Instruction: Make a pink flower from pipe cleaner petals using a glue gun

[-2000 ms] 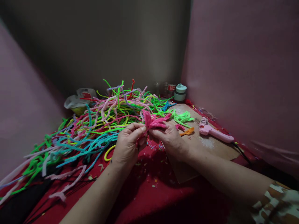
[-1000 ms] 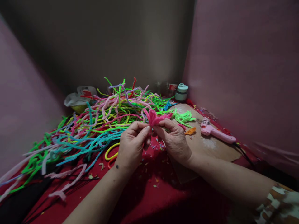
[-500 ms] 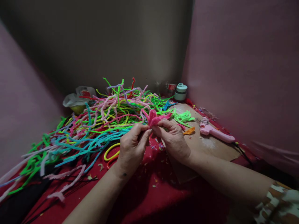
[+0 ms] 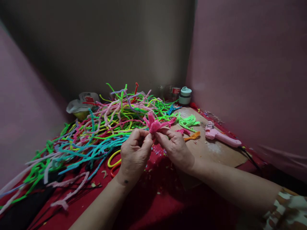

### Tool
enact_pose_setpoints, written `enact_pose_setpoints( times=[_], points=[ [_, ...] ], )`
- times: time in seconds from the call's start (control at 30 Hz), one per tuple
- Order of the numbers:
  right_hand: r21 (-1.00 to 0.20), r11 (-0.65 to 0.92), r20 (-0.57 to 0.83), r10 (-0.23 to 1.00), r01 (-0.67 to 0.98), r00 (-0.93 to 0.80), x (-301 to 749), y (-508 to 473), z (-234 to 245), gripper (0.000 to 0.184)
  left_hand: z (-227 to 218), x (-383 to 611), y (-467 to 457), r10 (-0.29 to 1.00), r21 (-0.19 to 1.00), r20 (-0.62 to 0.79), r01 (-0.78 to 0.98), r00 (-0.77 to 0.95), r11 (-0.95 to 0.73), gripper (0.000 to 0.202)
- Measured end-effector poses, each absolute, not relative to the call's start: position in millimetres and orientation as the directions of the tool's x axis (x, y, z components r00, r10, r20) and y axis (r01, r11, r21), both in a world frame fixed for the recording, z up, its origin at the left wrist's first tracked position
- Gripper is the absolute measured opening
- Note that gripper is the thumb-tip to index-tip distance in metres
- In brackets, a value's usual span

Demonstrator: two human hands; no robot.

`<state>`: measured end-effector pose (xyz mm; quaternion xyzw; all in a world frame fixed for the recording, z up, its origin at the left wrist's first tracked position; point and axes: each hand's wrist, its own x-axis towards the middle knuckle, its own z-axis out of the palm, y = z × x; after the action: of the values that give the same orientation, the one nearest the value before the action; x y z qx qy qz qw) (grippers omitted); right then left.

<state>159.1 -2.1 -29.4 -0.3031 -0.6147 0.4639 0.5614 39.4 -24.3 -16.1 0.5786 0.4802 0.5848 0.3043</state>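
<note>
A hot-pink pipe-cleaner flower [image 4: 153,124], with fuzzy looped petals, is held up in the middle of the view. My left hand [image 4: 136,150] pinches its base from the left between thumb and forefinger. From the right, my right hand [image 4: 177,147] pinches the same piece low down, the fingers close to those of my left. The fingertips hide the underside of the flower. Just behind both hands spreads a large heap of pipe cleaners [image 4: 112,118] in green, pink, yellow, blue and purple.
On the right a pink glue gun [image 4: 223,138] lies on a brown board [image 4: 216,156], near green pipe-cleaner pieces [image 4: 188,121] and an orange piece [image 4: 193,136]. A mint-lidded container [image 4: 185,95] stands behind. Yellow-handled scissors [image 4: 112,159] lie left on the red cloth [image 4: 153,204].
The pink flower has tipped and turned slightly to the left between my fingers. Both hands have shifted a little, still pinching it.
</note>
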Motion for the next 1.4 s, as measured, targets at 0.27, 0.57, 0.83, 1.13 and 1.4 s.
enact_pose_setpoints(
  times=[0.27,0.57,0.83,1.13,1.4],
  points=[
    [-0.856,0.020,0.267,0.873,-0.517,-0.408,159.0,9.3,-36.7,0.015,-5.9,36.8,-22.8,0.987,0.951,0.160,-0.269,0.006,-0.152,0.013],
    [-0.852,0.019,0.312,0.821,-0.523,-0.479,165.9,11.5,-28.7,0.018,-5.2,25.0,-12.2,0.965,0.953,0.081,-0.304,0.249,-0.001,0.014],
    [-0.908,0.230,0.368,0.838,-0.351,-0.403,170.7,9.5,-33.2,0.018,-5.8,10.8,-2.5,0.905,0.940,-0.117,-0.249,0.409,0.234,0.022],
    [-0.863,0.158,0.332,0.893,-0.479,-0.304,164.2,12.2,-34.2,0.013,-4.8,22.0,-9.6,0.960,0.981,0.023,-0.192,0.279,0.032,0.017],
    [-0.845,0.112,0.265,0.937,-0.523,-0.228,159.8,15.4,-38.1,0.013,-31.2,32.9,-15.4,0.739,0.486,0.665,0.689,0.107,-0.537,0.008]
  ],
)
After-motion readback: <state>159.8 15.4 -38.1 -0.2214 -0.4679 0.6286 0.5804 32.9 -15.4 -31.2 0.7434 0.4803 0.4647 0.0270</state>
